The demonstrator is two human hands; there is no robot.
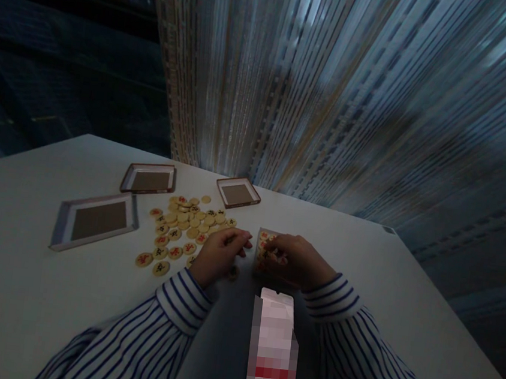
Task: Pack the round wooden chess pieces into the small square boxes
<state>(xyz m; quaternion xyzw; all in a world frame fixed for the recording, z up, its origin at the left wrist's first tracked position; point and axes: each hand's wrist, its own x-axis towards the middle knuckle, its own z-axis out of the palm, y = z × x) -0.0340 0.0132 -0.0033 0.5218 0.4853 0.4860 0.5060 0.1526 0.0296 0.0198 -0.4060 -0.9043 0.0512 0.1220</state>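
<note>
- The shallow box (256,259) is lying on the white table (346,247), right of the loose discs (192,232); its left wall is running away from the person, but the right hand is covering so much that its long axis cannot be told.
- The right hand (297,257) is arching over the box, its fingers bending down among the seated discs (263,245); whether they are pinching one or only touching cannot be told.
- The left hand (223,253) is resting just left of the box, beside the pile, with its fingers curling and thumb and forefinger lying close together, a narrow grip; whether it is holding a disc cannot be told.
- Three trays are showing brown bottoms: the near-left tray (99,220) and the far-left tray (152,181) are lying with their long axes roughly crosswise, while the far-middle tray (238,195) is sitting slightly askew, beyond the pile.
- The loose discs are overlapping, too many for a sure count; some are showing red characters, others black ones, and several are turning plain faces up.
- One phone (277,299) is lying nearest the person, its long axis pointing toward the box.
</note>
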